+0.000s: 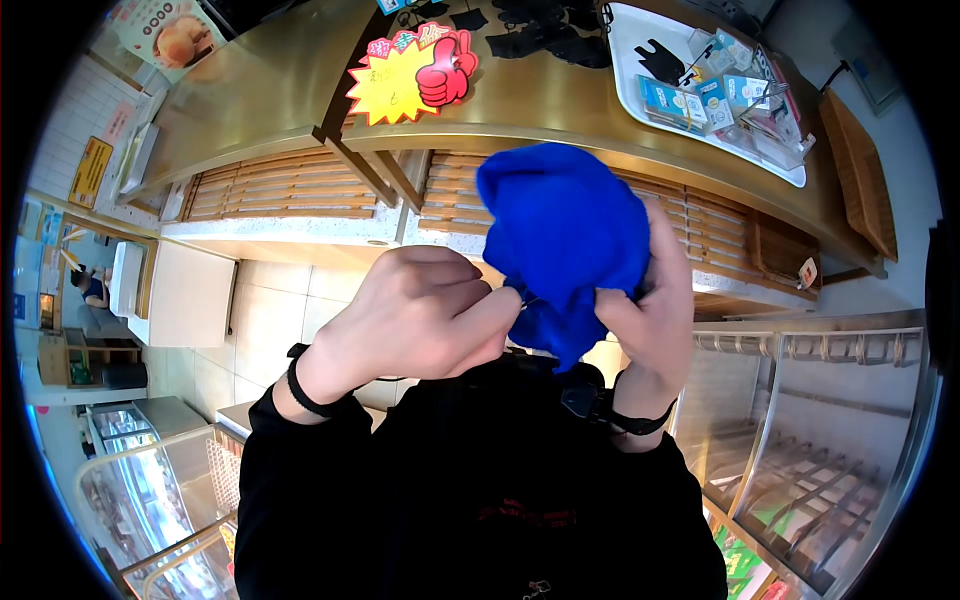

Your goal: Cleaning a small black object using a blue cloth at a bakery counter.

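A bunched blue cloth (566,225) is held up in front of my chest. My right hand (660,292) grips it from the right side, thumb at the front and fingers behind. From the left, my left hand (420,315) is curled with thumb and forefinger pinched at the cloth's lower left edge. A small dark piece with a thin bright glint (529,303) shows at those fingertips; the cloth and fingers hide most of it, so its kind is unclear. Both hands are above the near edge of the metal shelf (285,90).
Several flat black pieces (551,34) lie on the shelf beside a yellow and red price sign (405,75). A white tray (626,82) holds label cards and clear holders. Wooden slatted racks (285,184) sit below. Clear-fronted cases (832,435) stand at right. A person (94,289) is far left.
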The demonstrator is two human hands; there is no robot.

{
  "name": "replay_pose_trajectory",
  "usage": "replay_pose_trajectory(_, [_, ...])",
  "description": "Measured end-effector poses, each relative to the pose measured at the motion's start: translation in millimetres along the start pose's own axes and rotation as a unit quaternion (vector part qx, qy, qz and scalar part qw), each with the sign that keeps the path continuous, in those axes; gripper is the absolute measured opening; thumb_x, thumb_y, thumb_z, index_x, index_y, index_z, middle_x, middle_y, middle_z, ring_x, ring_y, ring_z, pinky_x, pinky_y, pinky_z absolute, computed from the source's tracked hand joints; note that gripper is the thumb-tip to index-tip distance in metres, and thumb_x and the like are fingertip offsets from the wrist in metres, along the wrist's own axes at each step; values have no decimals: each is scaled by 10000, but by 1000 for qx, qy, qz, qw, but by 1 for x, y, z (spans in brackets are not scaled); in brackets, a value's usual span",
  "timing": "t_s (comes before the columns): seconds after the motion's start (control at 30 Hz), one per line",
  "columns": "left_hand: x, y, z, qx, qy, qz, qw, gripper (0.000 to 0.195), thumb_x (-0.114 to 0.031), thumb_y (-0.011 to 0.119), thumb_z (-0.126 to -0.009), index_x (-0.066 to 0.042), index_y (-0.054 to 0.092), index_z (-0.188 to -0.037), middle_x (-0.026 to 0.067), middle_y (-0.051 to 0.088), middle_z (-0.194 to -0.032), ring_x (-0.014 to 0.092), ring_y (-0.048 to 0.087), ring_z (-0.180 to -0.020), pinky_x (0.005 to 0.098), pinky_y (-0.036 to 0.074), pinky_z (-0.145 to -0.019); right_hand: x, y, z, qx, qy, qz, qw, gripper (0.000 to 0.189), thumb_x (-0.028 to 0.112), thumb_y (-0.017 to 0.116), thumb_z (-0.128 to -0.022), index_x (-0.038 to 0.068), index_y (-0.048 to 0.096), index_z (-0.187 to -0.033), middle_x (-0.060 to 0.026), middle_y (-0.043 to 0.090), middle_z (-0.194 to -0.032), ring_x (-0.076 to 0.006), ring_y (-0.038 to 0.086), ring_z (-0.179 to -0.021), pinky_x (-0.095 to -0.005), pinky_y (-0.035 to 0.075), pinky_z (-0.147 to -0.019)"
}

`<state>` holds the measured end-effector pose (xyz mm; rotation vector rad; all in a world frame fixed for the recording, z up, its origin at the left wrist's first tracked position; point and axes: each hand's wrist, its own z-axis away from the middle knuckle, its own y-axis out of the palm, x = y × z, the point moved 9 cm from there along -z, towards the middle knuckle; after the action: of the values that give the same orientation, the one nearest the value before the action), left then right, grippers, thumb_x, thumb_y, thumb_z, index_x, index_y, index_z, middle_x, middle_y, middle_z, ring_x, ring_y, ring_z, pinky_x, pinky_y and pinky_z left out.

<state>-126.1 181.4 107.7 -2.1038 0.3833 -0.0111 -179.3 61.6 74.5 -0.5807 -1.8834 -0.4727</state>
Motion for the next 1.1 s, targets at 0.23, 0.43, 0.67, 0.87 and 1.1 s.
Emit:
replay_pose_trajectory(0.23, [-3,-14,21,-13,-6,62,998,101,-66,571,-644,-51,471,-648,35,490,-483,188,525,-458,268,417,-437,21,13,30,-81,-71,130,986,410,-7,525,-578,-31,475,-984,-60,546,-788,-86,483,-658,-227,420,-610])
replay_pose_trajectory(0.43, [20,-15,51,-152,-230,683,676,218,-139,339,-843,-62,358,-640,51,440,-393,158,444,-330,281,448,-514,10,-26,60,-291,45,-129,947,491,220,529,-680,-38,475,-1095,-125,550,-972,-216,543,-879,-333,450,-763])
replay_pose_trajectory(0.67, [10,8,49,-142,-228,911,313,244,-171,259,-865,-131,315,-630,-63,357,-330,67,364,-249,219,386,-395,36,-20,60,-258,-96,-100,956,440,150,576,-671,-30,477,-1060,-105,540,-961,-176,527,-850,-293,434,-741])
replay_pose_trajectory(0.87, [-21,25,40,-57,-230,946,221,242,-168,260,-863,-126,307,-629,-64,376,-340,46,400,-270,208,386,-384,52,-17,70,-247,-172,-27,953,409,91,617,-663,-22,478,-1031,-88,532,-951,-141,512,-826,-258,421,-723])
replay_pose_trajectory(1.1, [-48,52,51,65,-313,909,267,274,-232,319,-854,-141,287,-598,-34,303,-356,95,362,-292,241,414,-442,58,0,77,-190,-226,71,953,391,21,664,-654,-14,479,-997,-68,522,-940,-101,496,-798,-217,405,-701])
